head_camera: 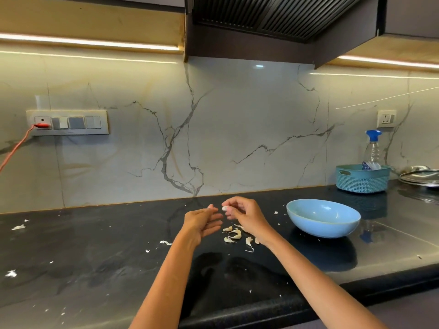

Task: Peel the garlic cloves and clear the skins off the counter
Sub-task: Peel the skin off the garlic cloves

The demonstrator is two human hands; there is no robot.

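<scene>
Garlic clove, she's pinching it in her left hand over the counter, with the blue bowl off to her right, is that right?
Not quite: the head view shows the garlic clove pinched in the right hand, not the left hand, which is open beside it. The blue bowl does sit to her right on the counter.

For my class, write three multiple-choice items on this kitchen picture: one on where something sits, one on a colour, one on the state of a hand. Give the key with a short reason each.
1. Where is the bowl?
A. right of both hands
B. left of both hands
C. inside the basket

2. What colour is the basket?
A. red
B. teal
C. black

3. What is the right hand doing?
A. lying flat on the counter
B. pinching a garlic clove
C. gripping the bowl

Key: 1 A, it stands on the counter right of the hands; 2 B, its woven wall is teal; 3 B, the fingertips hold the clove while the left hand is open.
</scene>
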